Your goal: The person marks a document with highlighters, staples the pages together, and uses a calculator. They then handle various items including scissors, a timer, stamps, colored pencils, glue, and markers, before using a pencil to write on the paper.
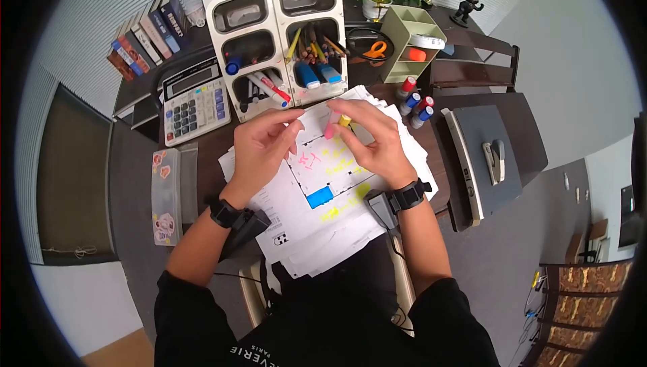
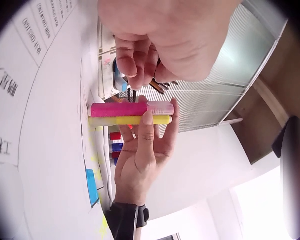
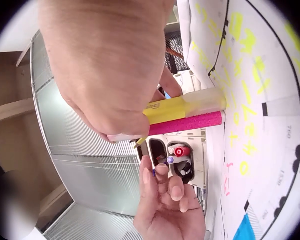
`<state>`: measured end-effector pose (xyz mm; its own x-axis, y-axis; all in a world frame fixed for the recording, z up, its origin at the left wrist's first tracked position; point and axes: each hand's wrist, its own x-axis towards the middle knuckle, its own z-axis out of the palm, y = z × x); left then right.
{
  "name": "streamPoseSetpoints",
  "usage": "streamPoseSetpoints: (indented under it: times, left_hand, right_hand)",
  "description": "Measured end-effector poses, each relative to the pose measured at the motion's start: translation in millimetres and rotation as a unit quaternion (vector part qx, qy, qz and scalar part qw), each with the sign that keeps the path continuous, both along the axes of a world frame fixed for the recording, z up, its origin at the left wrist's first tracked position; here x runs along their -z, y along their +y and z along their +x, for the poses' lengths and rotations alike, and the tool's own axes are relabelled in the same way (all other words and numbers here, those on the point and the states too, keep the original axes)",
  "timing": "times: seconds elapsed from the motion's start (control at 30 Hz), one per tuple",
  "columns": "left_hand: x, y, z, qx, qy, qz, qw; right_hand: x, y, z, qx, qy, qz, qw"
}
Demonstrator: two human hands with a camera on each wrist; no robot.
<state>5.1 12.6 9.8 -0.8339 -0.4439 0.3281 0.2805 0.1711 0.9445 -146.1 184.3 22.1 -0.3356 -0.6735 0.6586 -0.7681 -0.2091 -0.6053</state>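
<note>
The desk (image 1: 210, 171) bears everything, with the papers (image 1: 344, 235) spread in a loose stack in front of the person; their central place probably keeps the drawing on the top sheet within reach of both hands. Behind them stands the rack (image 1: 275, 3), its cubbies tilted so that the pens look easy to see and take. The calculator (image 1: 195, 111) lies to the left of the rack, out of the way of the sheets.

Both hands are over the papers, facing each other. The left hand (image 1: 263, 144) holds nothing: its fingers are loosely bent, the thumb near the index finger, leaving it free, it seems, to help. The right hand (image 1: 377, 141) is closed in a pinch round two markers, with the thumb on one side and the fingers behind.

The pink marker (image 2: 119, 109) and the yellow marker (image 2: 132, 120) stand side by side, touching, their pale ends facing opposite ways. They lie between the right thumb and fingers, gripped high; that likely keeps them upright and together. Their lower ends reach down below the fingertips to the top sheet; whether they press on it, I cannot tell. The left fingertips are near both markers but apart from them.
</note>
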Motion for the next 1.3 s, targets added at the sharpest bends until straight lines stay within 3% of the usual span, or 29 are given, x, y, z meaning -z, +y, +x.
streamPoseSetpoints:
  times: [0.17, 0.37, 0.47, 0.6, 0.67, 0.7, 0.87, 0.93, 1.0, 1.1, 1.3]
  left_hand:
    - [4, -3, 0, -0.008, -0.004, -0.007, 1.000]
    - [2, -2, 0, -0.001, -0.003, -0.002, 1.000]
    - [1, -1, 0, 0.000, 0.004, 0.001, 1.000]
    - [-4, -1, 2, 0.002, 0.007, 0.000, 1.000]
    - [-4, -1, 2, 0.006, 0.012, 0.005, 1.000]
    - [-2, -1, 1, 0.012, 0.019, 0.012, 1.000]
    - [-1, -3, 2, 0.032, -0.002, 0.017, 0.999]
    - [3, -4, -2, 0.078, 0.004, 0.029, 0.997]
    - [4, 1, -4, 0.103, -0.004, 0.059, 0.993]
    - [3, 5, -6, 0.150, -0.036, 0.100, 0.983]
    - [8, 5, -4, 0.210, -0.108, 0.108, 0.966]
  right_hand:
    - [6, -2, -2, -0.006, -0.002, 0.002, 1.000]
    - [13, -4, 1, 0.002, -0.103, 0.013, 0.995]
    - [15, -3, 1, 0.010, -0.153, -0.037, 0.987]
    - [14, 0, -5, 0.058, -0.197, -0.223, 0.953]
    - [10, 1, -2, 0.084, -0.173, -0.375, 0.907]
    - [8, 4, -2, 0.120, -0.167, -0.396, 0.895]
    - [5, 6, -3, 0.130, -0.203, -0.391, 0.888]
    - [5, 6, -7, 0.032, -0.291, -0.271, 0.917]
    - [7, 4, -7, -0.010, -0.331, -0.235, 0.914]
    - [8, -1, 0, -0.139, -0.374, -0.129, 0.908]
    - [11, -3, 5, -0.160, -0.362, -0.025, 0.918]
